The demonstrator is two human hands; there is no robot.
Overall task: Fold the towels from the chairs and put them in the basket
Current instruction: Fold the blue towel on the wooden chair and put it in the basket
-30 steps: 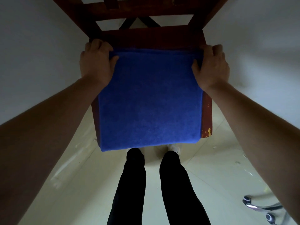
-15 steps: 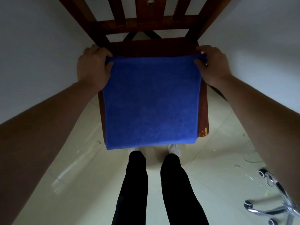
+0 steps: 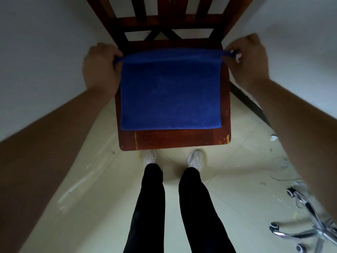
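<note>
Towel pulled back on the chair seat

Both hands, left hand and right hand, pinch the blue towel at its back corners; the seat front edge now shows, so folding goes on.

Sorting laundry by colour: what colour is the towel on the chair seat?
Solid blue towel, no pattern, clearest in the head view.

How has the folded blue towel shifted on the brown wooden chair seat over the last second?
Yes. The blue towel has slid toward the backrest: its near edge overhung the wooden chair seat's front edge, which is now bare.
</note>
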